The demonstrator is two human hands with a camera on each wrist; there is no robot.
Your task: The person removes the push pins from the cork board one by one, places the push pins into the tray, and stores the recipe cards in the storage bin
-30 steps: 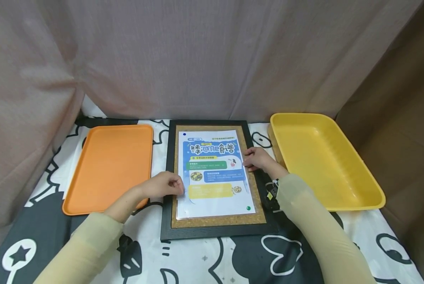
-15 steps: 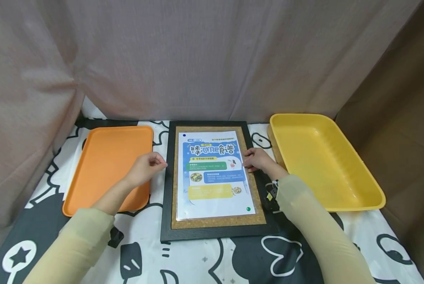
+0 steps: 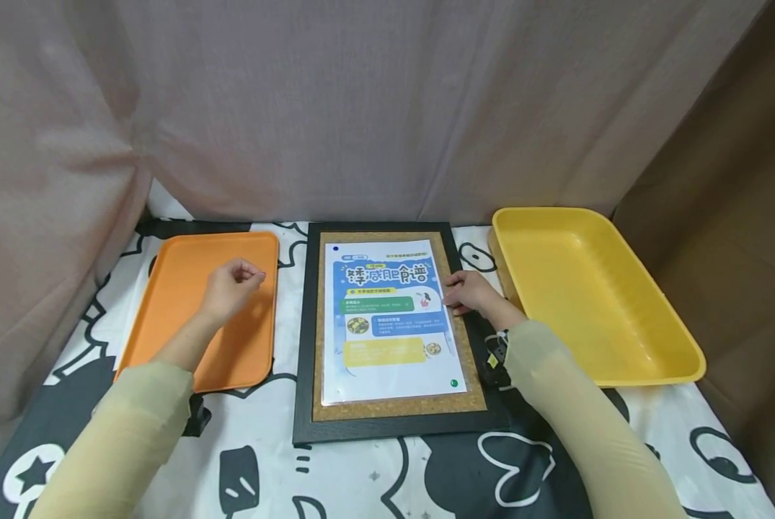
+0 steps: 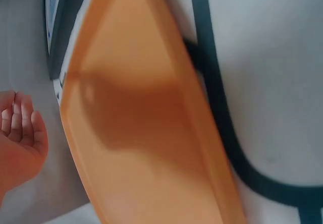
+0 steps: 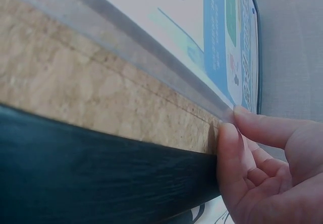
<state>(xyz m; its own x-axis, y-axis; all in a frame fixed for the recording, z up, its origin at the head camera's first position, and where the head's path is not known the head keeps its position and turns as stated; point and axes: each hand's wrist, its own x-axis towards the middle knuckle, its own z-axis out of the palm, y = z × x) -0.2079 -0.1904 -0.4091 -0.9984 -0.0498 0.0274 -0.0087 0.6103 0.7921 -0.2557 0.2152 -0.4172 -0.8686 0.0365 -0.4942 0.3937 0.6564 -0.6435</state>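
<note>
A laminated poster sheet (image 3: 393, 382) with blue, green and yellow print lies on a black-framed cork board (image 3: 400, 409). A blue pushpin (image 3: 336, 249) sits in its upper left corner and a green pushpin (image 3: 454, 383) in its lower right corner. My right hand (image 3: 474, 294) pinches the sheet's right edge; in the right wrist view its thumb and finger (image 5: 229, 143) meet at the clear margin, close over the cork. Above the orange tray (image 3: 179, 310) hangs my left hand (image 3: 228, 288), its fingers loosely curled, with nothing visible in them in the left wrist view.
To the right of the board stands a deep yellow tray (image 3: 595, 288). A black-and-white patterned cloth (image 3: 348, 483) covers the table. Grey-brown curtains (image 3: 361, 108) close off the back and sides.
My left hand has left the sheet's lower left edge and moved left and back, over the orange tray. The right hand stays at the sheet's right edge.
</note>
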